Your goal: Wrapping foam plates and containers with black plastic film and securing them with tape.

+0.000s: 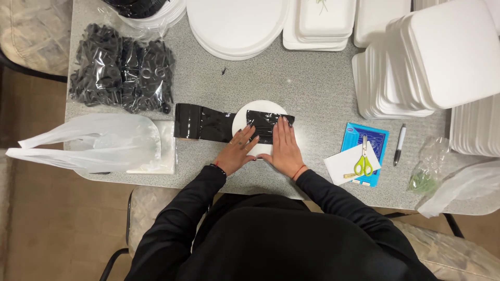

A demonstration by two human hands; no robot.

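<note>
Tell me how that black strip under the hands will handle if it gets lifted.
The black strip probably flops: it looks thin and creased, draping off the round white plate. Its glossy sheen suggests a slippery film. It likely weighs very little, so it may shift unless both hands, left and right, press it.

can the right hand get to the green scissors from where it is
Probably yes. The right hand rests flat on the black strip over the small white plate, and the green scissors lie uncovered to its right with bare table between.
</note>
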